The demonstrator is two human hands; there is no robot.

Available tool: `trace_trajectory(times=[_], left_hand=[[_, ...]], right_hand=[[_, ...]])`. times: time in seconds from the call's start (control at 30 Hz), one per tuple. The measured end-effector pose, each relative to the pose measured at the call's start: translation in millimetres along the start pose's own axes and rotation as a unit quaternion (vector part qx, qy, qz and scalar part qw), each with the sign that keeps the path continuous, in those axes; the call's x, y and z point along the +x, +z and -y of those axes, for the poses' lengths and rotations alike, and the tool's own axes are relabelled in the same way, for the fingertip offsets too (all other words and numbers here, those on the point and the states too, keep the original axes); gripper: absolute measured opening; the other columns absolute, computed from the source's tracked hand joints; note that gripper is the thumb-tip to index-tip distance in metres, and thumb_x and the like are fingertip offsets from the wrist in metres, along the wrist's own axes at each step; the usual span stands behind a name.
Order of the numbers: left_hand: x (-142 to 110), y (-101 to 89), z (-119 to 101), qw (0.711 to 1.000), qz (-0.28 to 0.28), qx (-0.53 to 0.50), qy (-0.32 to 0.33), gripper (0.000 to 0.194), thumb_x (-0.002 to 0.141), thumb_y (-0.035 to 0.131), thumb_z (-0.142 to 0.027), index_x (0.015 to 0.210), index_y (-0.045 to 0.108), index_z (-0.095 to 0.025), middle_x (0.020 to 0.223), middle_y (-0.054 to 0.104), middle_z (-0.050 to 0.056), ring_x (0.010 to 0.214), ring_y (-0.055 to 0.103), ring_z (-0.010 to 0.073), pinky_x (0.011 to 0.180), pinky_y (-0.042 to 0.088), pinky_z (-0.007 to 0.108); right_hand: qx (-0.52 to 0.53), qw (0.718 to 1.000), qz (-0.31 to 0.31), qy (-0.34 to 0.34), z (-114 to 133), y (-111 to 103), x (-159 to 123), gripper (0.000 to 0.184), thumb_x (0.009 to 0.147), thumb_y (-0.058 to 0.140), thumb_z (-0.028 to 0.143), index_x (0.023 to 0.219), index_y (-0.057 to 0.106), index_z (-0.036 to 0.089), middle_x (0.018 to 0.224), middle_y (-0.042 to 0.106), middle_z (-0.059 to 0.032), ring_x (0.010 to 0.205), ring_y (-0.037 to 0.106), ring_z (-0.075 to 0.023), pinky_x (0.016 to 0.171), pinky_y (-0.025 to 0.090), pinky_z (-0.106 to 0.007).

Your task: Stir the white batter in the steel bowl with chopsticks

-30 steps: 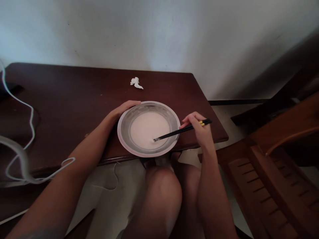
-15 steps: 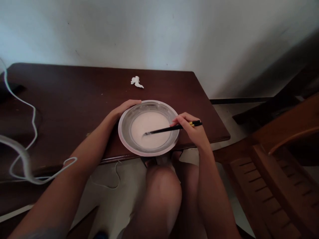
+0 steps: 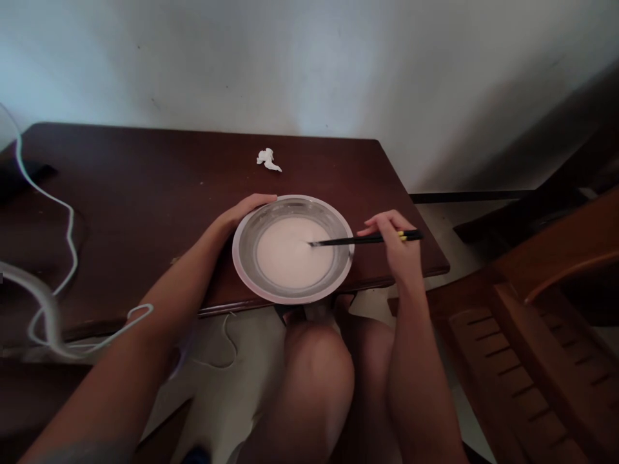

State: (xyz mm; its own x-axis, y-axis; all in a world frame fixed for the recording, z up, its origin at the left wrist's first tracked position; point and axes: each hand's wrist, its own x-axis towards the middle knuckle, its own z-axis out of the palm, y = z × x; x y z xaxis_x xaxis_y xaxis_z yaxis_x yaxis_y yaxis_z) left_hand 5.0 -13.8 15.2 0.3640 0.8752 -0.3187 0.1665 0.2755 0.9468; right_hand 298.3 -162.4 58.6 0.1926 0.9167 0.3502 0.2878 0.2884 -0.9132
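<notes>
Right hand's grip (image 3: 394, 241) closed on black chopsticks (image 3: 341, 241), tips at the pale liquid (image 3: 293, 261) in the metal bowl (image 3: 247, 270). Bowl sits at the near edge of the table (image 3: 140, 187), above the knees (image 3: 319, 361). Left hand (image 3: 249, 205) holds its far-left side, fingers at the rim. Crumpled tissue (image 3: 269, 159) lies beyond the bowl, apart from it; wall (image 3: 290, 64) behind.
</notes>
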Motion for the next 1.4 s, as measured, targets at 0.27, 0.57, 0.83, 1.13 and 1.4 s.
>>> trace_trajectory(times=[0.27,0.57,0.83,1.13,1.4], left_hand=[[0,3.0,-2,0.996,0.006,-0.058,-0.067,0.029,0.088,0.062,-0.039,0.08,0.079,-0.018,0.076,0.077,0.005,0.076,0.072,0.0223,0.081,0.061,0.033],[4,-0.3,1,0.998,-0.014,-0.036,-0.051,0.024,0.083,0.069,-0.041,0.074,0.077,-0.02,0.074,0.076,0.005,0.082,0.074,0.0251,0.082,0.061,0.035],[1,-1.3,2,1.0,-0.006,-0.012,-0.008,0.027,0.076,0.073,-0.047,0.077,0.079,-0.021,0.08,0.08,0.007,0.086,0.073,0.0279,0.079,0.06,0.034],[-2,2.9,-3,0.998,-0.004,-0.038,-0.057,0.025,0.083,0.067,-0.041,0.075,0.078,-0.021,0.074,0.077,0.003,0.076,0.07,0.0221,0.077,0.059,0.032],[0,2.5,-2,0.997,-0.012,-0.057,-0.052,0.023,0.085,0.067,-0.037,0.076,0.078,-0.018,0.073,0.076,0.004,0.07,0.068,0.0197,0.075,0.058,0.03]], right_hand=[[0.01,0.991,0.132,-0.004,5,11,-3,0.022,0.096,0.062,0.038,0.084,0.074,0.023,0.082,0.08,-0.0009,0.084,0.076,-0.0181,0.082,0.057,-0.033],[0.028,0.993,0.109,0.03,2,6,-3,0.03,0.096,0.06,0.046,0.08,0.07,0.023,0.069,0.076,0.0006,0.071,0.075,-0.0179,0.073,0.057,-0.033],[0.027,1.0,-0.003,0.014,1,3,-1,0.029,0.098,0.058,0.04,0.075,0.067,0.023,0.059,0.07,0.0029,0.06,0.07,-0.016,0.068,0.055,-0.031],[0.011,1.0,0.006,-0.003,0,4,-1,0.028,0.097,0.059,0.039,0.076,0.07,0.023,0.067,0.074,0.0009,0.068,0.072,-0.0167,0.071,0.056,-0.032],[0.0,0.994,0.109,-0.015,3,10,0,0.023,0.095,0.063,0.036,0.079,0.074,0.022,0.082,0.079,-0.0011,0.084,0.075,-0.0177,0.079,0.056,-0.032]])
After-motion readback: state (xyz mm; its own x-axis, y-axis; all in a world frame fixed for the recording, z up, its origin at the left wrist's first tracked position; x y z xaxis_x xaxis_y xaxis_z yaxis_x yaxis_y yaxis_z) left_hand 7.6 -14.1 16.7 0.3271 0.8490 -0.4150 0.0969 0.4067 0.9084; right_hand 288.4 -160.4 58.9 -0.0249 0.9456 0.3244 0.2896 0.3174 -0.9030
